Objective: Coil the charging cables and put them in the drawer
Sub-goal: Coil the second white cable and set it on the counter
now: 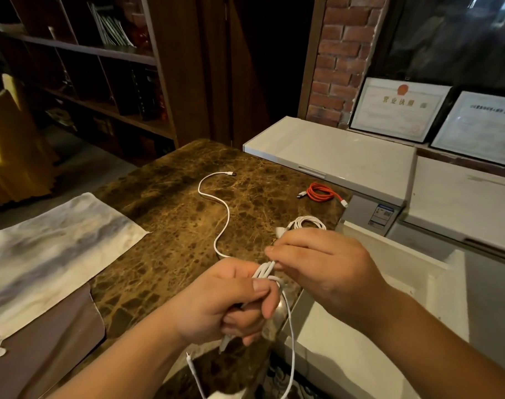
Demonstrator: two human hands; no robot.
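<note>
White cable [265, 272] partly hidden inside fists; left hand [231, 300] clenched around its loops, right hand [323, 266] pinching strands.

The marble counter [170, 254] lies mostly bare across its middle and far left corner. A loose white cable [216, 208] snakes from the far edge toward the near right. A red coil [321, 192] and a white coil [306, 223] sit along the right edge. A cloth [53, 249] overhangs the left edge. Both hands, left [225, 303] and right [326, 266], crowd the near right corner above the open drawer [412, 283].
</note>
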